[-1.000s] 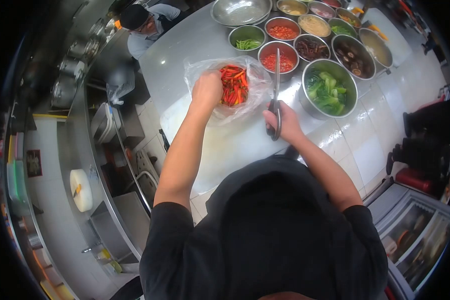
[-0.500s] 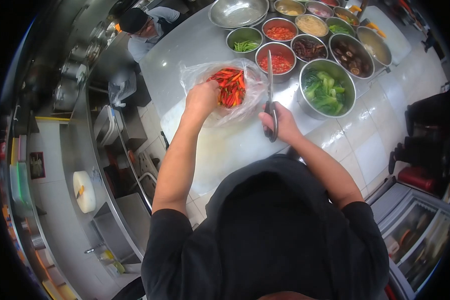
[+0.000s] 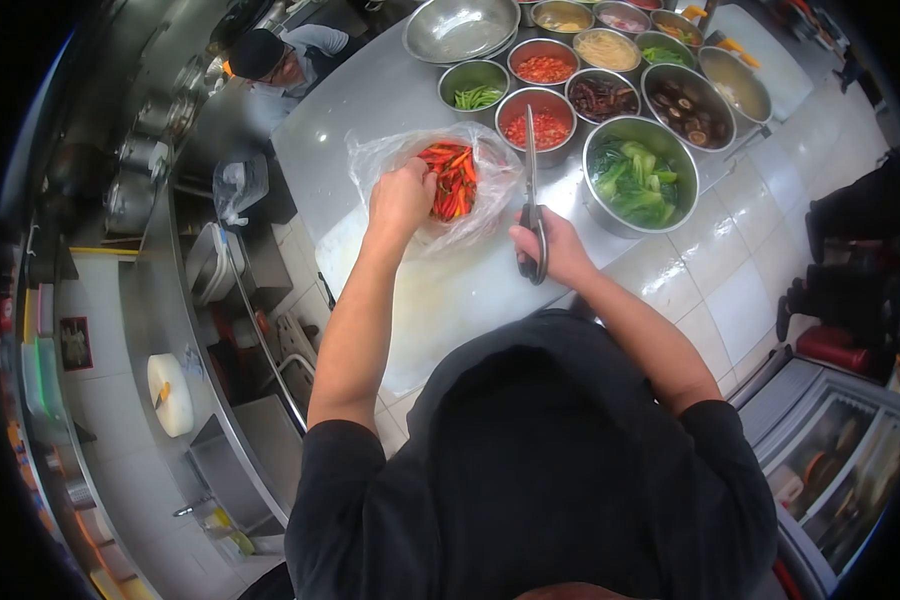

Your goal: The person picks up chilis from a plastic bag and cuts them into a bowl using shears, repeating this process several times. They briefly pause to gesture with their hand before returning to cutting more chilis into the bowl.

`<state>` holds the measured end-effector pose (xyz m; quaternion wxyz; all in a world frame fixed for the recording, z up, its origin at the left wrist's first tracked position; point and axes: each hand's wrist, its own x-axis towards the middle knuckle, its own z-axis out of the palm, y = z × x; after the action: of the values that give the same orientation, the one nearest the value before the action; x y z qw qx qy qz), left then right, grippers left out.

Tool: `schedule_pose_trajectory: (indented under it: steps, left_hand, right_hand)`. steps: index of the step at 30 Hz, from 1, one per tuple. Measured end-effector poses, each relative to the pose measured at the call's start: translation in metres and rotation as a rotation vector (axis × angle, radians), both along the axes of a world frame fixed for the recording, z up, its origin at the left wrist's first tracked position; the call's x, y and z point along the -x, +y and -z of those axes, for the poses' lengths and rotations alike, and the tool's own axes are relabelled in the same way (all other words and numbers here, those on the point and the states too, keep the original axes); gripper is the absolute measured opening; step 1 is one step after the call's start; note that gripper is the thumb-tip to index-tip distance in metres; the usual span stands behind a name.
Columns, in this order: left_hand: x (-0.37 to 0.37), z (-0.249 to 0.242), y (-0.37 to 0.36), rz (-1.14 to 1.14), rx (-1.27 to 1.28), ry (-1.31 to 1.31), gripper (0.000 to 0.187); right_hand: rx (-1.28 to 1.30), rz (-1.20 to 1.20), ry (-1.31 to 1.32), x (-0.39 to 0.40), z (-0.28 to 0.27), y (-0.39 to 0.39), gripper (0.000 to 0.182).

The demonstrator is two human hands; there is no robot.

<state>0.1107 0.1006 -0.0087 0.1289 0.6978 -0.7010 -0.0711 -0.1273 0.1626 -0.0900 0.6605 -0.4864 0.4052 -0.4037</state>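
Red chilies (image 3: 456,185) fill an open clear plastic bag (image 3: 492,165) on the steel table. At the left side of the chilies is my left hand (image 3: 403,200), its fingers closed and partly hidden; what they pinch, if anything, cannot be made out. My right hand (image 3: 558,248) grips the black handles of a pair of scissors (image 3: 532,165), whose blades point away from me, between the bag and a large pot of leafy greens (image 3: 638,183). Behind the blade tips stands a bowl of chopped red pieces (image 3: 543,128).
Several metal bowls stand along the back, among them green peppers (image 3: 478,97), dried chilies (image 3: 603,99) and mushrooms (image 3: 692,112). A white board (image 3: 420,320) lies nearest me. Another person (image 3: 270,75) is beyond the table's left side. A steel counter runs along the left.
The table and bowls appear slightly further left in view. My left hand is still at the chilies, and the scissors remain in my right hand.
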Motion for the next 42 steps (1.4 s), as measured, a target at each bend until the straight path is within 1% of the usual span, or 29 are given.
schedule_pose_trajectory:
  steps: [2,5,7,10,13,16,17,19,23,24,25,27,30,33,36,39,42]
  left_hand:
    - [0.0,0.001,-0.001,0.007,0.022,0.0,0.022]
    - [-0.004,0.006,-0.004,0.01,0.011,-0.049,0.021]
    - [-0.005,0.006,-0.005,0.007,-0.012,-0.088,0.021]
    - [-0.002,-0.002,-0.006,-0.013,-0.129,-0.202,0.022]
    - [-0.005,-0.014,-0.003,-0.028,-0.054,-0.003,0.022]
    - [0.001,-0.028,-0.013,-0.014,-0.104,0.439,0.022]
    - [0.01,-0.035,-0.017,-0.027,-0.16,0.621,0.022]
    - [0.034,-0.045,-0.028,-0.057,-0.271,0.984,0.022]
    - [0.069,-0.036,-0.055,-0.088,-0.401,1.221,0.024]
    - [0.076,-0.033,-0.06,-0.11,-0.429,1.254,0.024]
    - [0.081,-0.031,-0.064,-0.133,-0.457,1.286,0.024]
    - [0.087,-0.026,-0.069,-0.115,-0.497,1.301,0.026]
    - [0.094,-0.026,-0.07,-0.107,-0.552,1.3,0.027]
    - [0.095,-0.025,-0.073,-0.094,-0.592,1.303,0.026]
    - [0.093,-0.021,-0.077,-0.092,-0.625,1.315,0.027]
    - [0.093,-0.014,-0.081,-0.083,-0.625,1.318,0.027]
    - [0.095,-0.011,-0.083,-0.101,-0.643,1.281,0.026]
  right_hand:
    - [-0.02,-0.009,0.023,0.001,-0.008,0.0,0.032]
    - [-0.026,-0.007,0.02,0.001,-0.008,0.001,0.031]
    - [0.0,0.004,0.008,0.001,-0.007,0.001,0.035]
    - [0.007,0.007,-0.005,0.0,-0.003,0.0,0.038]
    - [0.019,0.016,-0.017,0.002,-0.005,-0.001,0.041]
    - [-0.027,-0.009,-0.004,0.007,-0.018,-0.003,0.041]
    - [-0.054,-0.028,0.005,0.008,-0.022,-0.004,0.04]
    - [-0.036,-0.04,-0.065,0.007,-0.028,-0.008,0.045]
    - [-0.074,-0.109,-0.205,0.007,-0.029,-0.023,0.054]
    - [-0.08,-0.065,-0.265,0.004,-0.028,-0.024,0.049]
    - [-0.103,-0.059,-0.275,0.004,-0.026,-0.025,0.049]
    - [-0.147,-0.049,-0.297,0.006,-0.021,-0.029,0.05]
    - [-0.139,-0.108,-0.233,0.01,-0.017,-0.035,0.063]
    - [-0.153,-0.077,-0.233,0.007,-0.016,-0.034,0.058]
    - [-0.178,0.011,-0.239,0.004,-0.016,-0.03,0.044]
    - [-0.144,-0.009,-0.165,0.004,-0.008,-0.028,0.04]
    - [-0.122,-0.018,-0.262,0.003,-0.008,-0.025,0.038]
